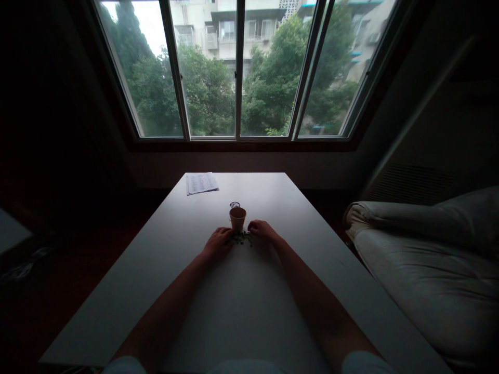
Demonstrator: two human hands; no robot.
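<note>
A paper cup (237, 220), pale outside and brownish within, stands upright on the white table (249, 301). Right in front of its base lies a loose cluster of small dark and green pieces (242, 238), too small to name. My left hand (219, 240) rests at the left edge of the cluster, close to the cup, its fingers bent together and its fingertips among the pieces. On the other side, my right hand (263, 230) has its fingers curled inward near the cup's right side. What either hand holds, if anything, is hidden.
Just behind the cup lies a small dark looped item (234, 204). Printed paper sheets (201, 183) lie at the table's far left corner. A light-coloured sofa (424, 259) stands along the right side. Beyond the table's far end is a wide window (238, 72).
</note>
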